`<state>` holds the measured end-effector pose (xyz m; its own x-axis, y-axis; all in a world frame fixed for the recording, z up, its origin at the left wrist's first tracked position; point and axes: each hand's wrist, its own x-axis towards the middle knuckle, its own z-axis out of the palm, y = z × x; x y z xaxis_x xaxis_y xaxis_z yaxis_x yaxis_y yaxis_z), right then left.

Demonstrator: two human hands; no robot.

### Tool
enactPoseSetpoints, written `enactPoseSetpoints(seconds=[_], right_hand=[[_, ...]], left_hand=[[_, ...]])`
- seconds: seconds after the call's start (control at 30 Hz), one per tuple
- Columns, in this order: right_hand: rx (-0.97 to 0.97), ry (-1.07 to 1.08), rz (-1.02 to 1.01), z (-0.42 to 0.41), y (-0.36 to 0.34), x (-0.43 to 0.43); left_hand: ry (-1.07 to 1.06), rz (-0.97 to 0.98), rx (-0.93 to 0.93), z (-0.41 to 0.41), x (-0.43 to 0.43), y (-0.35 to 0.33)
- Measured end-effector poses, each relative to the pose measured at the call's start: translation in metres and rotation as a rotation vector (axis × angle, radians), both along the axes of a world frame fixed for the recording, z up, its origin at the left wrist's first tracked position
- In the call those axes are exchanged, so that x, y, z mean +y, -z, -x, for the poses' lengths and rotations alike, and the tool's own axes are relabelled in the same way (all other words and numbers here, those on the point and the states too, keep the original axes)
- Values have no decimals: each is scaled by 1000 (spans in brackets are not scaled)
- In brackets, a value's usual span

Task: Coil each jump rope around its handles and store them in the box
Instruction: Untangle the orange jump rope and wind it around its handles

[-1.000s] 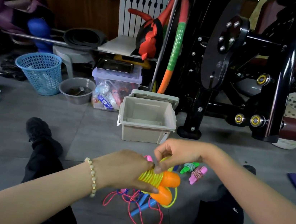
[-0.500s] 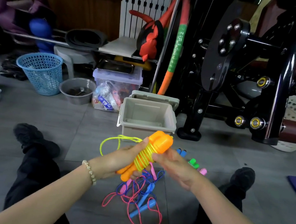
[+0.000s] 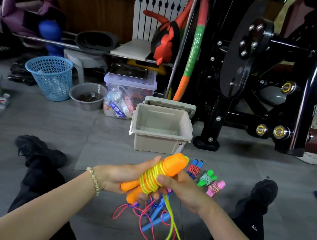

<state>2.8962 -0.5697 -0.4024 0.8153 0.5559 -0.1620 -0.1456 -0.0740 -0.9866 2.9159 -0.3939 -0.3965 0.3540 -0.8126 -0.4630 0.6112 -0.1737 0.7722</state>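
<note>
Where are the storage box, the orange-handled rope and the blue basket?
storage box (image 3: 158,145): head view, front wall.
orange-handled rope (image 3: 173,166): head view, thick end of the upper orange handle.
blue basket (image 3: 49,81): head view, mesh side wall.

We saw the room under soft, even light of middling brightness that seemed to fall mostly from above. The grey floor (image 3: 71,128) was evenly lit and its shadows were faint. One soft dark patch spread around the foot of the black machine (image 3: 312,79) on the right. Small white highlights glinted along that machine's glossy frame and on its brass-coloured bolts (image 3: 279,132). The far left, beneath the shelf (image 3: 43,40), sank into gloom. We noticed strong wide-angle bending: the pole (image 3: 182,42) leaned and the picture's edges stretched. The jump rope (image 3: 152,177) near the centre was crisp, its yellow cord vividly saturated. The far left edge looked softer.
</note>
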Motion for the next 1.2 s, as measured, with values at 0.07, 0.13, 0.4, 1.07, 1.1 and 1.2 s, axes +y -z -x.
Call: enactPoseSetpoints(seconds=[0.07,0.13,0.4,1.07,1.1,1.2], right_hand=[[-34,43,-17,1,1,2],[-57,101,-22,1,1,6],[-138,265,17,-11,14,6],[-479,323,462,-27,-8,12],[-506,307,475,-29,-11,8],[-565,271,506,-33,-18,-2]], left_hand=[[16,-40,2,-2,3,0],[23,-92,-2,-5,4,-4],[-254,-163,-311,-12,4,-9],[-546,-569,-812,-33,1,3],[-485,-579,-784,-31,1,0],[-302,-561,-695,-24,1,-14]])
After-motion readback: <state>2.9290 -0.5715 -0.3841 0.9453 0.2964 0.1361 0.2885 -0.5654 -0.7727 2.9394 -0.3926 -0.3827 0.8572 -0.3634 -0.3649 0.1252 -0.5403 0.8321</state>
